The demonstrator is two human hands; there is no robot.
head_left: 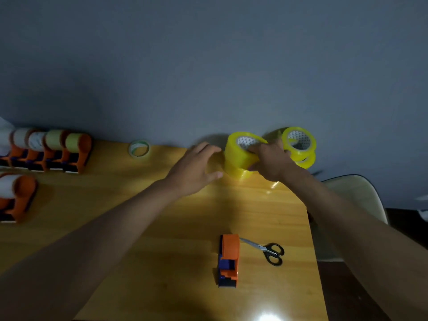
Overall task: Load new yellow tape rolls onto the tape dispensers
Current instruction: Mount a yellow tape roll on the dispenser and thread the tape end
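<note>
Right hand [269, 159] grips the yellow tape roll [239, 156], fingers in its core; left hand [196, 169] spread loose just beside it, holding nothing

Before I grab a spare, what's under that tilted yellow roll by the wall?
Under the tilted yellow tape roll lies another yellow roll, flat on the table. The right hand covers its left part.
</note>
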